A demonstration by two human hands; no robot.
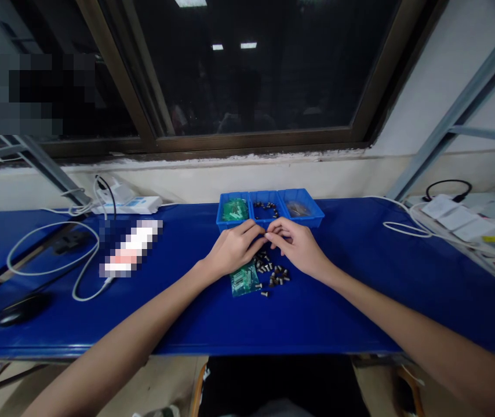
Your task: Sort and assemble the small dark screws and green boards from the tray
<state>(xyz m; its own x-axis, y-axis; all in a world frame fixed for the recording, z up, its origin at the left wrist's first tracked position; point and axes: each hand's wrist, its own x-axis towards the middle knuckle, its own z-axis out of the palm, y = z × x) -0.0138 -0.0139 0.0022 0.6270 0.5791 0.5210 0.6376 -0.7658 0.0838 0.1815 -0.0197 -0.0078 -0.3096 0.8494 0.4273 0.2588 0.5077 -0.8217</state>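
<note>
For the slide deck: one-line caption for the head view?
Left hand and right hand meet above loose fasteners and a green board, just below a three-compartment blue tray.

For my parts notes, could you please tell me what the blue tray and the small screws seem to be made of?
The blue tray looks like moulded plastic, glossy and evenly coloured. The small screws look like shiny dark metal, hard to confirm.

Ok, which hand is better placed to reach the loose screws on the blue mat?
Probably the right hand: it sits just above the loose screws, while the left hand lies closer to the green boards beside them.
</note>
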